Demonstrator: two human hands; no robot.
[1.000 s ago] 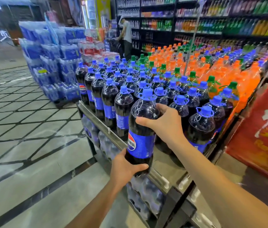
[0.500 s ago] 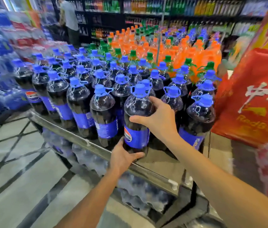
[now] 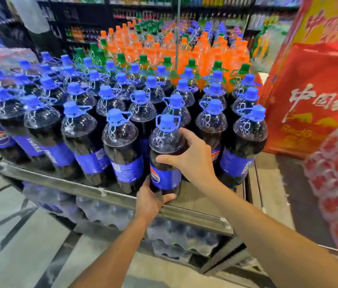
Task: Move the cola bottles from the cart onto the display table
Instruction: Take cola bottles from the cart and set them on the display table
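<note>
Left hand [image 3: 151,201]: nearest, at 6 o'clock of the held bottle; fingers and thumb curl under and round its base, gripping it
Right hand [image 3: 193,161]: just beyond, at 3 o'clock of the bottle; fingers wrap the shoulder and thumb lies across the front above the label, gripping it
Cola bottle [image 3: 165,140]: upright between both hands, at the front edge of the display table [image 3: 101,191], in the gap in the front row
Step in hand: seems to be seating this bottle in the front row
Doing it well: keep it upright, lower the base fully past the metal rail, slide the left fingers out only once the weight sits on the table, then let the right hand steady the shoulder before it lets go
Spacing: line it up with the left neighbour [image 3: 123,142] at 9 o'clock and the right neighbour [image 3: 245,140] at 3 o'clock; turn the logo to the front
Risk: a base half on the rail could tip toward the floor
Farther back: rows of blue-capped cola, then orange bottles [image 3: 164,48] at 12 o'clock
Hidden: the bottle's base sits behind the left hand, so I cannot tell whether it touches the table
Out of view: the cart
Hard to make out: wrapped packs [image 3: 106,213] under the table and the red carton [image 3: 313,96] at 2 o'clock are blurred
</note>
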